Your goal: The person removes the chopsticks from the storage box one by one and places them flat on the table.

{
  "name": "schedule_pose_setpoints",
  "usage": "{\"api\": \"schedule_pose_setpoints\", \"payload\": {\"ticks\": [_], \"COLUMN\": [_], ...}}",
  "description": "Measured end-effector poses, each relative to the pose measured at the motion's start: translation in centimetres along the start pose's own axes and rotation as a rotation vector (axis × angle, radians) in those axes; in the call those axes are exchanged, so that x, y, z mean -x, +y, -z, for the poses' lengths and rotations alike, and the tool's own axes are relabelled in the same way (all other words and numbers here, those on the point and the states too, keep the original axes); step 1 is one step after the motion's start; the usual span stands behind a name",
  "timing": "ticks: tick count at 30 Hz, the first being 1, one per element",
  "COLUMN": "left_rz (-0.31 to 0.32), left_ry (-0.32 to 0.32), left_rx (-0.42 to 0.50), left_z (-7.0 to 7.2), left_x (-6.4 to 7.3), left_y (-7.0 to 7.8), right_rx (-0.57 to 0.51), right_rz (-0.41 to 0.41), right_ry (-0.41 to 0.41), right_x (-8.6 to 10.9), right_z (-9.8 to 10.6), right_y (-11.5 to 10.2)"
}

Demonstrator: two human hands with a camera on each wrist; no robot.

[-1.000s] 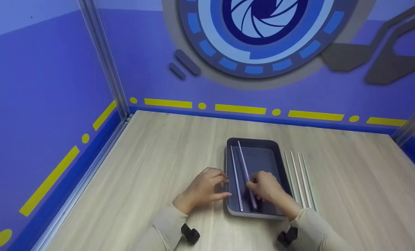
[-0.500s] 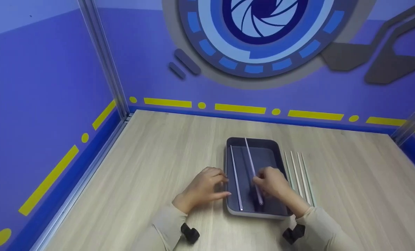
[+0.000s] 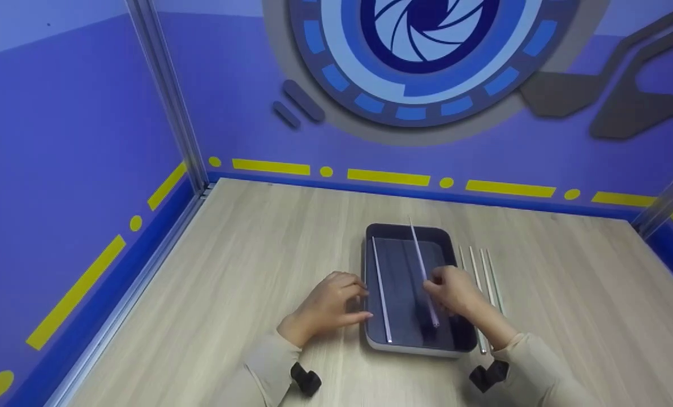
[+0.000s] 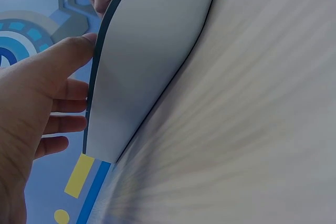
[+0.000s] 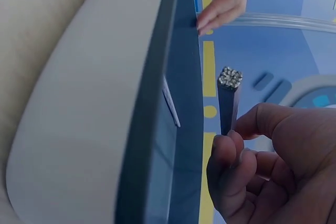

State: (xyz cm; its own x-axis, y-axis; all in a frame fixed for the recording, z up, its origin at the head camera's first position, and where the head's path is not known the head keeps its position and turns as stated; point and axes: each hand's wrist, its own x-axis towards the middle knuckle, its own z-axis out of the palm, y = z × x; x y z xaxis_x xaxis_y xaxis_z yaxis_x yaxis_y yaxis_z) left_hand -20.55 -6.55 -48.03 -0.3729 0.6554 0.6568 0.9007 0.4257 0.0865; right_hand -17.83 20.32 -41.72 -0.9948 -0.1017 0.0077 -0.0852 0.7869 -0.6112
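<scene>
My right hand [image 3: 451, 289] pinches a purple chopstick [image 3: 419, 257] between thumb and fingers, tilted over the dark tray [image 3: 398, 271]. Its square, silvery-textured end [image 5: 230, 78] points toward the camera in the right wrist view. A second light purple chopstick [image 3: 381, 289] lies lengthwise inside the tray, near its left wall. My left hand [image 3: 329, 302] is at the tray's left side, fingers loosely bent and thumb extended. In the left wrist view its thumb and fingertips [image 4: 79, 121] meet the tray's rim.
Several thin chopsticks [image 3: 476, 271] lie side by side on the wooden table [image 3: 268, 249] just right of the tray, partly hidden by my right hand and forearm. A blue-purple panel wall [image 3: 246, 102] stands behind the table, another at the left.
My right hand has moved to the right and slightly away from me, carrying the purple chopstick from beside the other one across the tray. The left hand has stayed in place.
</scene>
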Motion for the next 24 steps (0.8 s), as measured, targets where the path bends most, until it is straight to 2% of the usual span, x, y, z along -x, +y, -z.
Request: {"api": "schedule_pose_setpoints", "payload": {"ticks": [8,14,24], "left_rz": [0.007,0.027,0.022], "left_ry": [-0.007,-0.028,-0.023], "left_rx": [0.003,-0.001,-0.002], "left_z": [0.1,0.1,0.2], "left_x": [-0.1,0.0,-0.1], "left_y": [0.0,0.0,0.1], "right_rx": [-0.018,-0.001,-0.008], "right_rz": [0.006,0.014,-0.012], "right_ry": [-0.009,0.014,0.022], "right_x": [0.1,0.4,1.0], "right_z": [1.1,1.8,3.0], "right_y": [1.1,1.9,3.1]}}
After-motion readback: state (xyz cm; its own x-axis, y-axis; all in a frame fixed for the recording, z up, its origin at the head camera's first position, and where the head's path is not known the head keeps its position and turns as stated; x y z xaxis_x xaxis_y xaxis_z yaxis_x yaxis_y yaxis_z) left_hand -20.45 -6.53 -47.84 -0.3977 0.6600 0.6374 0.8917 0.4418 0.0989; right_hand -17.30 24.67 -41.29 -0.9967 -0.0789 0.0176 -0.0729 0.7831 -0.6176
